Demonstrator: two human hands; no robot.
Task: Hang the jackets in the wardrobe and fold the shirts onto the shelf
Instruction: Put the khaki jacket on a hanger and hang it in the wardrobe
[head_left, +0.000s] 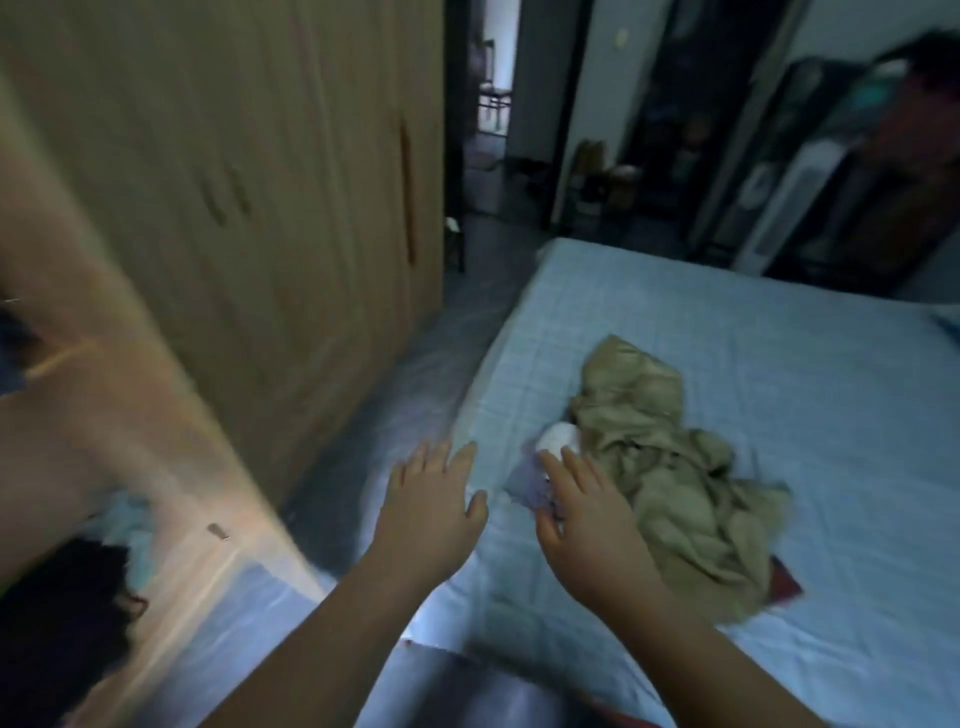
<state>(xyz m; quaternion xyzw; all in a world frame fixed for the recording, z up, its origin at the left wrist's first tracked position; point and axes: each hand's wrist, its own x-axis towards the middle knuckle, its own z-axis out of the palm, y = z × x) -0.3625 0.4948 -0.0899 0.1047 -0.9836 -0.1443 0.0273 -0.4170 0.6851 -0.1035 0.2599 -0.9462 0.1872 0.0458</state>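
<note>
Seen from the head only, and smeared by blur. Reaching out over the bed (727, 322), spread with a pale blue checked sheet, toward a small heap of clothes near its left edge. On the one side the left hand (434, 501), flat and spread, fingers straight, hovering above the near corner of the sheet and gripping nothing. On the other the right hand (589, 519), likewise wide open and empty, fingertips at or just above a lilac cloth (524, 486) beside a white bundle (558, 436); contact or not, impossible to tell. Just right of those, a crumpled khaki garment (675, 467) lying loose on the sheet, neither hung nor folded (jacket or shirt, hard to say from the creases), with a dark red scrap (784, 582) peeking from under its near edge. Off to the left, the wooden wardrobe (260, 182), far doors closed, and a nearer door (130, 374) seemingly swung open; low beyond it, dark clothing (62, 613), hung or piled unclear. No shelf plainly visible. Judging from all this: partway at best, with the khaki garment and the lilac cloth yet to be picked up, sorted, then hung or folded; amount already put away not readable here.
</note>
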